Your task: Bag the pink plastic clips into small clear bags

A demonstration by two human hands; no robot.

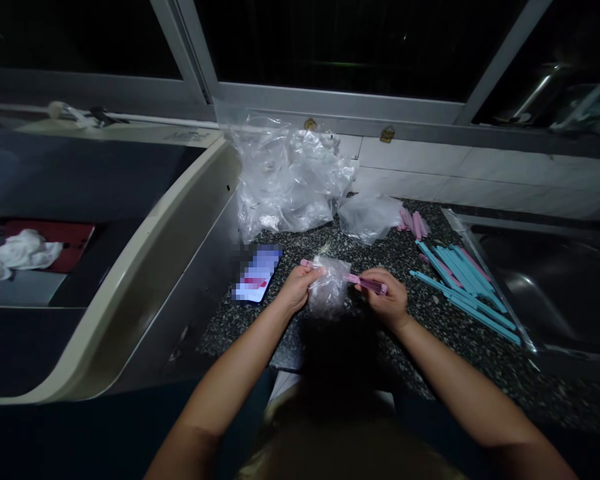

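Observation:
My left hand [298,288] is closed on a small clear plastic bag [331,297] that hangs crumpled in front of me. A slim pink plastic stick [354,278] runs across, behind or through the bag, and its far end shows beyond my left fingers. My right hand [389,298] grips the stick's other end, which looks darker along its middle. I cannot tell whether the stick is one piece or several together. To the right of my right hand, long light-blue sticks [467,273] lie in a loose pile with some pink ones among them.
A phone [257,275] with a lit screen lies on the speckled dark counter [300,243]. Behind it is a heap of clear plastic bags [285,177]. Short pink pieces [414,223] lie by another bag [373,217]. A metal sink [555,280] borders the right, a beige-edged appliance [145,267] the left.

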